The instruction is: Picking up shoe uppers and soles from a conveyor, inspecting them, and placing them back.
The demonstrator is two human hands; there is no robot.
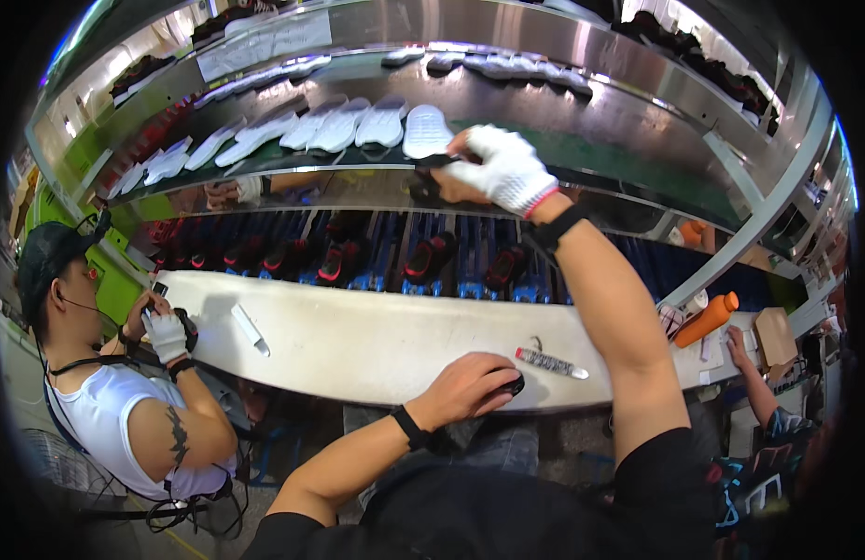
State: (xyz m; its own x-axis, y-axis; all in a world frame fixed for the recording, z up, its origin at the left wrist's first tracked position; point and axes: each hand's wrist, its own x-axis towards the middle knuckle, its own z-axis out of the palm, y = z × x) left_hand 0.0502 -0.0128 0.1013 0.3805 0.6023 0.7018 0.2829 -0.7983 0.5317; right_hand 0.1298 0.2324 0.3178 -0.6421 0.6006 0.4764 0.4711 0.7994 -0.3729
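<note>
My bare left hand (468, 385) is curled over a black rounded thing (510, 381) at the bench's near edge; most of it is hidden beneath the hand, so I cannot tell its kind. My right hand (507, 168), in a white knit glove with bare fingertips, reaches up to the shelf. Its thumb and fingers close at the near end of a white shoe sole (427, 131), where something dark shows too. Left of that sole, several more white soles (337, 126) lie in a row along the shelf edge.
Below the shelf, black-and-red shoes (429, 258) sit on a blue rack. The white bench (358, 327) bears a patterned marker-like stick (552, 363) and a white tube (250, 329). An orange bottle (706, 319) stands right. A co-worker (139, 411) works at left; another person's hand (737, 345) rests at right.
</note>
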